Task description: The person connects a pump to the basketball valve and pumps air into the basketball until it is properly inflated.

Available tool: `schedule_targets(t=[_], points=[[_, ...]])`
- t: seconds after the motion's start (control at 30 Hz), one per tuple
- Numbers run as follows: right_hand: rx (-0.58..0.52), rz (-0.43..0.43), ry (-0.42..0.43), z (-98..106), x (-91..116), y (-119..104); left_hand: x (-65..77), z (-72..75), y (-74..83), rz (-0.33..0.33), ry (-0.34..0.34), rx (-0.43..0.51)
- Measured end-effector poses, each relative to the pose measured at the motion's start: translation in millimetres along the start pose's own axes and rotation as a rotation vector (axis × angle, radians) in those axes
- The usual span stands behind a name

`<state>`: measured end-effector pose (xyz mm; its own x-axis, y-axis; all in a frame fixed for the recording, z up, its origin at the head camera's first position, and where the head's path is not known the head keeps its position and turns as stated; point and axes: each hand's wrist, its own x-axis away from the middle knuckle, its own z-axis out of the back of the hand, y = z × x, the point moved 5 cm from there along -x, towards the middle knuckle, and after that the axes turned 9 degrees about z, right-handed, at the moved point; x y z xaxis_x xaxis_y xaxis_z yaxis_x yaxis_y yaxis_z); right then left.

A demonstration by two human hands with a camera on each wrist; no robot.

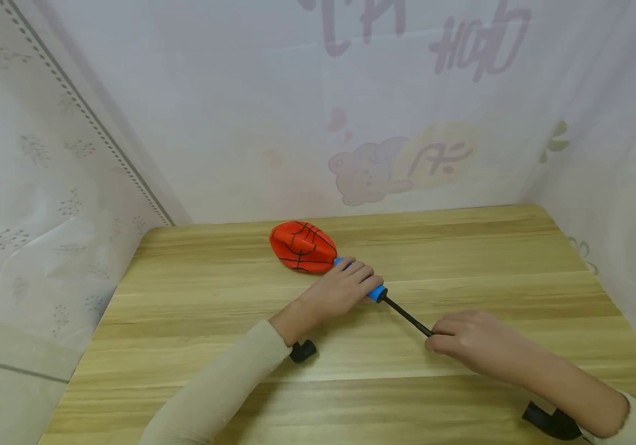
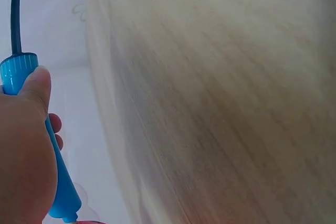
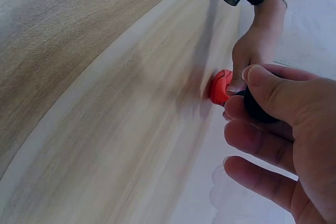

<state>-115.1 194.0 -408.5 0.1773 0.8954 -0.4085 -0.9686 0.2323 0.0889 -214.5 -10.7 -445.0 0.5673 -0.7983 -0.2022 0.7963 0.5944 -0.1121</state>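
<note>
A slack, dented orange-red ball [image 1: 302,247] with black lines lies on the table toward its far side. Joined to it is the narrow end of a blue hand pump [image 1: 377,293]. My left hand [image 1: 340,289] grips the pump's barrel, its thumb lying along the blue tube [image 2: 64,187] in the left wrist view. From the barrel a thin black rod [image 1: 408,315] runs out toward my right hand [image 1: 476,343]. The right thumb and index finger pinch the black handle [image 3: 257,109] at the rod's end, which the fingers mostly hide in the head view.
The wood-grain table [image 1: 212,284] has rounded far corners. Pale printed curtains [image 1: 228,123] hang behind it and on both sides. A black camera mount [image 1: 303,351] sits at the left wrist, and another black mount [image 1: 551,421] at the right.
</note>
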Motion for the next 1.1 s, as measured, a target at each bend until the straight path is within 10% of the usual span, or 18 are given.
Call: schedule_targets(t=[0.5,1.1], points=[[-0.008,-0.003,0.003,4.0,3.8,7.5,0.1,-0.7,4.7,0.021,-0.038,-0.041],[0.025,0.075,-0.071,-38.4,-37.0,47.6,-1.1,-8.1,10.4,0.060,-0.039,-0.151]])
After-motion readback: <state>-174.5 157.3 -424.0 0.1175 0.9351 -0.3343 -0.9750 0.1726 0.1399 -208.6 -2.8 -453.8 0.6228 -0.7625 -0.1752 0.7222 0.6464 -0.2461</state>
